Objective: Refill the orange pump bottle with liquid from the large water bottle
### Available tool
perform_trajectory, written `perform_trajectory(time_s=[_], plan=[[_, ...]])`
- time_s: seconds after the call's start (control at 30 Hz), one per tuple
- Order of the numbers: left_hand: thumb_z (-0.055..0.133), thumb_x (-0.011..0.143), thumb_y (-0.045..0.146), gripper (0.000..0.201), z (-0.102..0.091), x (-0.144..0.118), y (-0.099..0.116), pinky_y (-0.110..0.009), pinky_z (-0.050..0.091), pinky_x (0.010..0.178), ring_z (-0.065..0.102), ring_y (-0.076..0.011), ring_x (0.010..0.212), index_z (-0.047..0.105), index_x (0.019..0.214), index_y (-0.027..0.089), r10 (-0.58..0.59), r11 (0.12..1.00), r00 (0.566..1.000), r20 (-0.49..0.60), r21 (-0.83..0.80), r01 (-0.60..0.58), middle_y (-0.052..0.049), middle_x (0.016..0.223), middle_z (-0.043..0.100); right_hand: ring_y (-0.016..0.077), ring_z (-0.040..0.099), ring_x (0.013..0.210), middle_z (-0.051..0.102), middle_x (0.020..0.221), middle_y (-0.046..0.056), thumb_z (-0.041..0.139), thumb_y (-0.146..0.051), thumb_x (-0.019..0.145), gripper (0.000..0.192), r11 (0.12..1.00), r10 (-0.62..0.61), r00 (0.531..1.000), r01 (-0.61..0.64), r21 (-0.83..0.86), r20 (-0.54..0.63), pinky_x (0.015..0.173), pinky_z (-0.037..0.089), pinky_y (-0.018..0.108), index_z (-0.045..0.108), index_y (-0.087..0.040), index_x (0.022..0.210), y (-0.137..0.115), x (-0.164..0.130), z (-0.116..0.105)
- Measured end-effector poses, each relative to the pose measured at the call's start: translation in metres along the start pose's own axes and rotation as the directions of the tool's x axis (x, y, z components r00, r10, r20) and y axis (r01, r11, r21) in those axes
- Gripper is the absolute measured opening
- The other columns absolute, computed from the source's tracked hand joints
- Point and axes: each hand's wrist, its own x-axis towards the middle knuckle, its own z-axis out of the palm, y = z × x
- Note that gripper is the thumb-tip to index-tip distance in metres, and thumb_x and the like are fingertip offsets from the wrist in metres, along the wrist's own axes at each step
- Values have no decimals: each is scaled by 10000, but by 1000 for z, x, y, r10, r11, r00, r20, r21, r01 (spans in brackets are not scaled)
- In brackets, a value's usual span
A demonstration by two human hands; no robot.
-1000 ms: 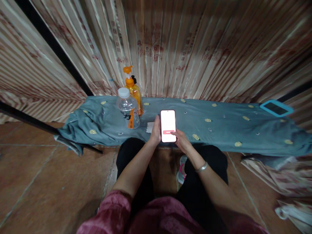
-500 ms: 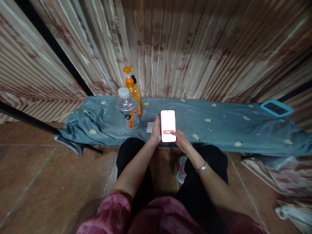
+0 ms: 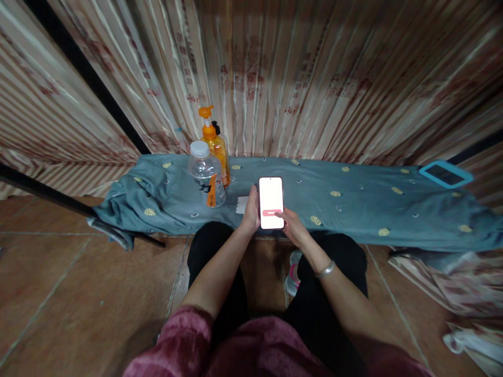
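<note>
A smartphone [image 3: 271,196] with a bright white screen and a red bar near its bottom is held upright between my two hands. My left hand [image 3: 252,210] grips its left edge, thumb along the side, other fingers hidden behind. At the lower right corner, my right hand [image 3: 293,225] holds the phone, its thumb over the end of the red bar. A white scrap of paper [image 3: 241,204] lies just left of my left hand. Farther left stand a clear plastic bottle [image 3: 204,175] with a white cap and an orange pump bottle [image 3: 220,149] behind it.
A long narrow surface under a teal cloth [image 3: 353,209] with yellow prints runs across in front of my knees. At its right end lies a blue-framed tablet [image 3: 445,174]. A pleated curtain [image 3: 271,78] hangs behind, with black poles [image 3: 90,84] at the left.
</note>
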Motion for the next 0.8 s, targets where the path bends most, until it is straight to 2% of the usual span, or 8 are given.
perform_trajectory(time_s=[0.17, 0.5, 0.8], plan=[[412, 996, 605, 637, -1, 1, 0, -428, 587, 961, 766, -319, 1023, 686, 1262, 96, 9, 1000, 1000, -7, 12, -9, -143, 1032, 812, 191, 696, 988, 708, 1138, 63, 671, -370, 950, 278, 1000, 14, 1000, -14, 19, -11, 888, 580, 418, 672, -164, 1137, 0, 0, 0], [476, 962, 634, 637, -1, 1, 0, -435, 591, 963, 760, -327, 1043, 684, 1266, 114, 13, 1000, 1000, 5, -7, -13, -139, 1064, 808, 194, 681, 996, 678, 1182, 74, 637, -387, 968, 304, 994, 70, 992, -60, 92, -107, 856, 587, 406, 646, -170, 1181, -4, 3, 6], [469, 957, 646, 654, 0, 0, 1, -429, 598, 947, 768, -321, 1016, 679, 1277, 116, -12, 1000, 1000, 13, -6, 12, -137, 1042, 811, 189, 682, 973, 682, 1155, 70, 636, -407, 967, 313, 998, 47, 996, -42, 56, -82, 840, 588, 399, 647, -168, 1170, 3, 6, 0]])
